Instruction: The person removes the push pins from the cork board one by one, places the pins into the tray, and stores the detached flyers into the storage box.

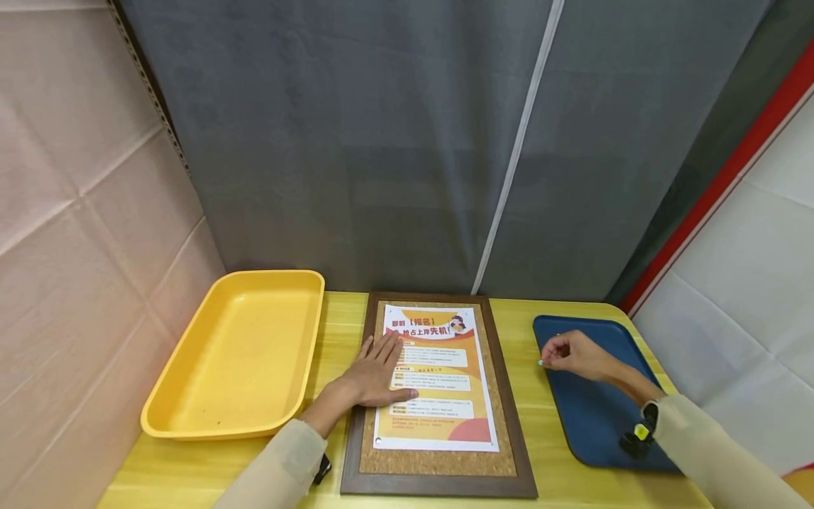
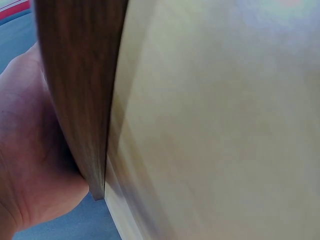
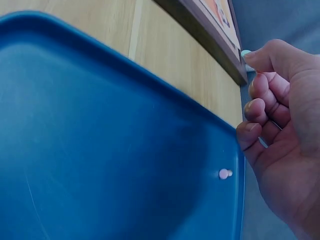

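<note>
My left hand (image 1: 375,373) lies spread on the left side of a printed poster (image 1: 445,424), fingers straight. Under the poster is a cork board (image 1: 439,463) with a dark wooden frame (image 1: 439,485). In the left wrist view, the heel of that hand (image 2: 40,165) shows beside the frame's edge (image 2: 82,75). Over the left part of a blue tray (image 1: 591,424), my right hand (image 1: 577,355) pinches a small pale green push pin (image 3: 245,54) between thumb and fingertips. A pink push pin (image 3: 225,174) lies in the tray near its rim.
A deep yellow tray (image 1: 235,353) stands left of the board on the wooden table (image 1: 518,339). A grey curtain (image 1: 381,177) hangs behind the table. Pale panels (image 1: 83,247) close off the left, and a white, red-edged panel (image 1: 744,283) the right.
</note>
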Demonstrator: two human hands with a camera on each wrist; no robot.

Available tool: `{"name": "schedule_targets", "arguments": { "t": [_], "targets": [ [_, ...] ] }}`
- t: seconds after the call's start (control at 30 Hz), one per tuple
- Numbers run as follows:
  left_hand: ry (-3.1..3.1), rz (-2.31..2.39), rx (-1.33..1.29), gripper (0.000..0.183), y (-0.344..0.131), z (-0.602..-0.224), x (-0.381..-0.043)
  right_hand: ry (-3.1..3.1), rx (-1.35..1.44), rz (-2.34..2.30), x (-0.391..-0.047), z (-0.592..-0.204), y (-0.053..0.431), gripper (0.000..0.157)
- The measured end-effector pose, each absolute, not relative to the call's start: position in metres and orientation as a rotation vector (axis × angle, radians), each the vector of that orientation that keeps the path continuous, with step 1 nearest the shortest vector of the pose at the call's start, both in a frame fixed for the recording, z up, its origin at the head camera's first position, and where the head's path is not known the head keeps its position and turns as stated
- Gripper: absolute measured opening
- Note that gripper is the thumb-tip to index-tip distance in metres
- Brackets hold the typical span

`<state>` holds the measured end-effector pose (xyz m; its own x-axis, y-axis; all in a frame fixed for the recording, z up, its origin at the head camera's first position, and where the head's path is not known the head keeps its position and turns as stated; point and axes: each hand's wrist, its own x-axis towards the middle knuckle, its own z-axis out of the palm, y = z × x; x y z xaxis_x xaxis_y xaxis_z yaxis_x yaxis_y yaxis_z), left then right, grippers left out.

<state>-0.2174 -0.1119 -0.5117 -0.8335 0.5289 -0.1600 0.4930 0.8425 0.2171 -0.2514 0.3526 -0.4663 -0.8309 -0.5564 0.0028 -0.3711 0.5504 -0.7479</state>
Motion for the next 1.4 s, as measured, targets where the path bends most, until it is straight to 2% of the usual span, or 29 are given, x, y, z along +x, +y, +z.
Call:
{"name": "schedule_targets", "arguments": {
  "t": [0.83, 1.4],
  "targets": [
    [2.828, 0.234, 0.798, 0.111, -0.111, -0.51, -0.215, 2.771, -0.439, -1.075, -0.26, -0.479, 0.397, 0.006],
    [2.827, 0.245, 0.785, 0.113, -0.112, -0.521, -0.221, 2.835, -0.296, -1.049, -0.272, -0.483, 0.407, 0.009]
  ]
}}
